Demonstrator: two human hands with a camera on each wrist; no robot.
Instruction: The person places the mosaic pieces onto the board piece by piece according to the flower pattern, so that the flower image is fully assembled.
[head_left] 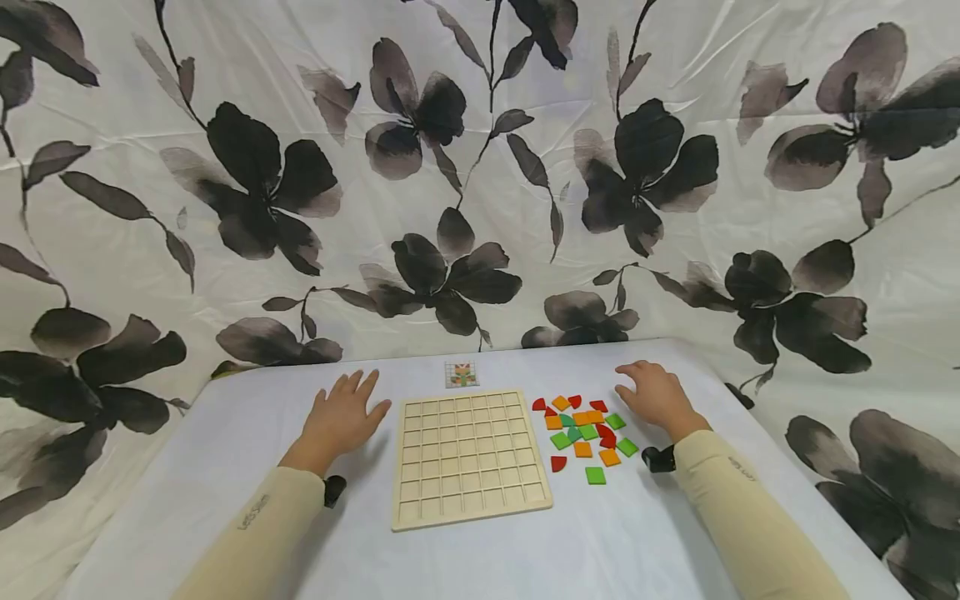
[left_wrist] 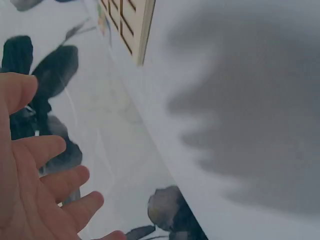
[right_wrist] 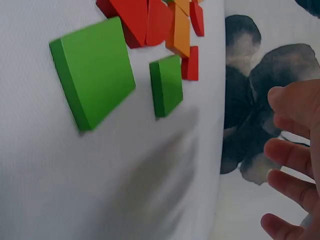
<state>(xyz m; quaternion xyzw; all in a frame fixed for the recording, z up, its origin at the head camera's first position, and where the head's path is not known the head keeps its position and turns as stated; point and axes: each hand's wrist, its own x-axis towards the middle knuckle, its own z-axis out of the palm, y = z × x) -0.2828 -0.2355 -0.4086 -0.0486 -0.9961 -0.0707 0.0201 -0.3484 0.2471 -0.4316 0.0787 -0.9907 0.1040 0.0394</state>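
A pale wooden grid board (head_left: 471,457) lies on the white table, its square cells bare. To its left my left hand (head_left: 341,421) hovers over the cloth, fingers spread, holding nothing; the left wrist view shows the palm (left_wrist: 30,185) and a corner of the board (left_wrist: 142,35). My right hand (head_left: 658,398) is held above the table, just right of a scatter of red, orange and green pieces (head_left: 588,432), its fingers loosely bent and free of any object. In the right wrist view a green square piece (right_wrist: 95,75) lies nearest, apart from the fingers (right_wrist: 292,155).
Behind the board lies a small pattern card (head_left: 461,374) with a coloured figure on a grid. The white tabletop (head_left: 480,558) ends at a floral curtain (head_left: 517,183). A dark wrist camera (head_left: 658,459) is strapped under the right wrist.
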